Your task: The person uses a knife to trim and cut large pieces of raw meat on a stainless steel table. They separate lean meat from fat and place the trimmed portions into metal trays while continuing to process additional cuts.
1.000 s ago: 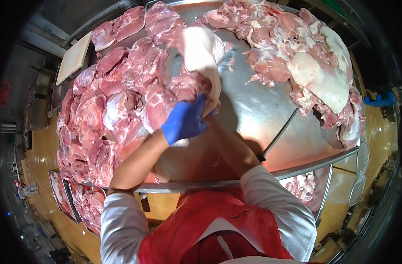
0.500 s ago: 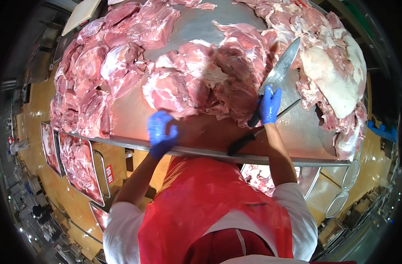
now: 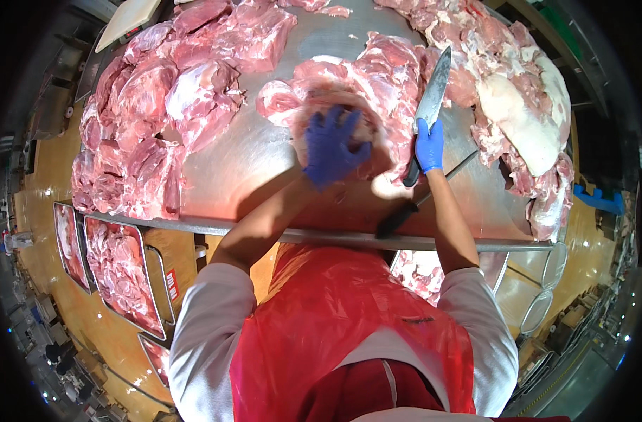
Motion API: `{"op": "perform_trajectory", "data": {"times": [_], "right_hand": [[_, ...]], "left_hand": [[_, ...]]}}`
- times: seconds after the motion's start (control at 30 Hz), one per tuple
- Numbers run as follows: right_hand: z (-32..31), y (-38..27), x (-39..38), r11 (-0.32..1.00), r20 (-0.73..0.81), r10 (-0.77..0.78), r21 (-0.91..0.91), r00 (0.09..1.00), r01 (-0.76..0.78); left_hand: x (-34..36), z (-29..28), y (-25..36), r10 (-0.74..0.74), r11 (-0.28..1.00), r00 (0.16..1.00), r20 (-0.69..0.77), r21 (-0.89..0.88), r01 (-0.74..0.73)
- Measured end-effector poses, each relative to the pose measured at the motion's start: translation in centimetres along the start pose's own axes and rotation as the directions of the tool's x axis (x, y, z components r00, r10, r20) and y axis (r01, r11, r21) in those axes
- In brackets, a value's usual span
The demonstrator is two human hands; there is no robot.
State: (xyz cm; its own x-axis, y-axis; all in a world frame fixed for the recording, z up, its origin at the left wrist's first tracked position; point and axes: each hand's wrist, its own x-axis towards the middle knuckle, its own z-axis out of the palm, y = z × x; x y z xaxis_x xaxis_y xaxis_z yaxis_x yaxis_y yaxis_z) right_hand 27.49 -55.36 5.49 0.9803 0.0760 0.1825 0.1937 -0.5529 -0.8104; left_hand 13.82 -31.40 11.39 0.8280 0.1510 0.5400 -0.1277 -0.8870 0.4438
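My left hand (image 3: pixel 333 146), in a blue glove, lies with fingers spread over a large piece of raw meat (image 3: pixel 335 79) at the middle of the steel table (image 3: pixel 215 176). Its spread fingers look slightly blurred. In my right hand (image 3: pixel 429 145), also blue-gloved, is a butcher knife (image 3: pixel 434 88) with a black handle; its broad blade points away from me, up beside the meat. Under my right wrist a dark-handled sharpening steel (image 3: pixel 397 219) lies on the table, its thin rod slanting to the right.
Trimmed red meat (image 3: pixel 142 98) is heaped on the left side. On the right lies a pile of fattier pieces with a pale slab of skin (image 3: pixel 514 123). Below the table's front edge (image 3: pixel 321 238) stand meat-filled trays (image 3: pixel 124 274) at left. A white board (image 3: pixel 127 21) is at the far left.
My left hand has moved from near the table edge up and right onto the meat. The meat has shifted away from the edge and bunched up. The knife has turned more upright.
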Motion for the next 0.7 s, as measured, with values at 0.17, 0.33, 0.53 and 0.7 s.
{"op": "perform_trajectory", "data": {"times": [0.17,0.33,0.53,0.7], "right_hand": [[-2.0,-0.6,2.5,0.995,0.108,0.096,-0.002,0.989,-0.097],[-2.1,-0.2,1.7,0.991,-0.044,0.045,-0.127,0.998,-0.05],[1.5,-8.6,-10.0,0.965,0.081,0.043,0.256,0.996,-0.062],[7.6,-13.6,-11.6,0.951,0.058,0.146,0.268,0.988,-0.156]], "left_hand": [[2.4,0.4,0.7,-0.043,0.979,0.993,0.11,0.201,0.02],[5.1,2.2,-1.9,-0.094,0.996,0.945,0.314,0.024,0.091],[4.8,2.0,-4.9,-0.122,0.919,0.91,0.397,-0.3,0.254],[9.6,0.4,-16.6,0.081,0.979,0.954,0.29,-0.2,-0.022]]}}
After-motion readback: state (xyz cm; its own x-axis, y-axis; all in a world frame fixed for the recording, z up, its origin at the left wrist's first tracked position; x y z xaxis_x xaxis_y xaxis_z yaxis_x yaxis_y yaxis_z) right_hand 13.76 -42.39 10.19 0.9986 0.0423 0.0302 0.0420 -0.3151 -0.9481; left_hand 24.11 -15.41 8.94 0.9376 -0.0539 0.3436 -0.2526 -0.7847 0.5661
